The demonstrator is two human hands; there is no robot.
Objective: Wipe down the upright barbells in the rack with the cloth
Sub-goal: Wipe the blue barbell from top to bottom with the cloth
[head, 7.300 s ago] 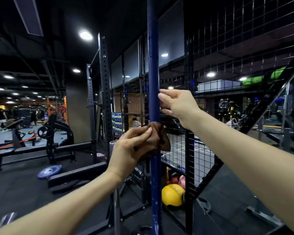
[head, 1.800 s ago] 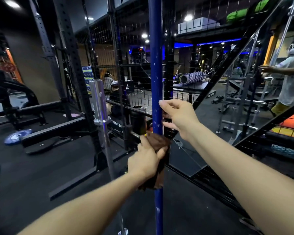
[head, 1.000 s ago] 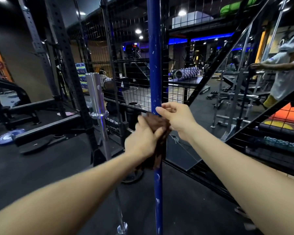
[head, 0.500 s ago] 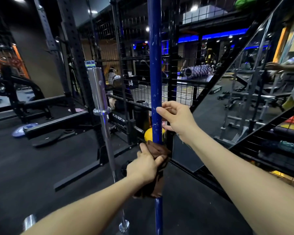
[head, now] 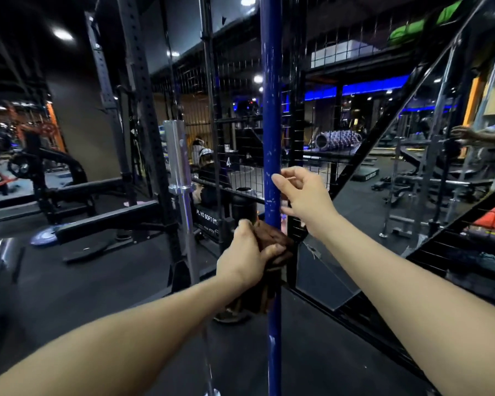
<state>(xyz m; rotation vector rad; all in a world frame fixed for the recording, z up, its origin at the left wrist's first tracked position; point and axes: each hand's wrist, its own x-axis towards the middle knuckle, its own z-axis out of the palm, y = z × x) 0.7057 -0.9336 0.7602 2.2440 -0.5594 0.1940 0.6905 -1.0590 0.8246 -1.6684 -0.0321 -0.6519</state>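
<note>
- Blue barbell [head: 271,115] stands upright at centre of view, running from top edge to bottom edge; paint chipped in white flecks along the shaft.
- Left hand [head: 247,257] wraps a brown cloth [head: 272,238] around the blue shaft, fingers curled tight over the fabric; a loose tail of cloth hangs below the hand, against the bar.
- Right hand [head: 305,195] sits on the same shaft just above the cloth, thumb and forefinger closed around the bar, remaining fingers curled loosely behind it.
- The two hands are near each other but apart; a short stretch of bare blue shaft shows between them.
- Silver barbell [head: 179,158] stands upright to the left of the blue one, its sleeve end uppermost, thin shaft dropping to the dark floor [head: 97,281].
- Black wire-mesh panel [head: 240,81] directly behind both bars; perforated black rack uprights [head: 142,90] to the left.
- A second person's arm [head: 475,135] shows at far right edge, blurred.
</note>
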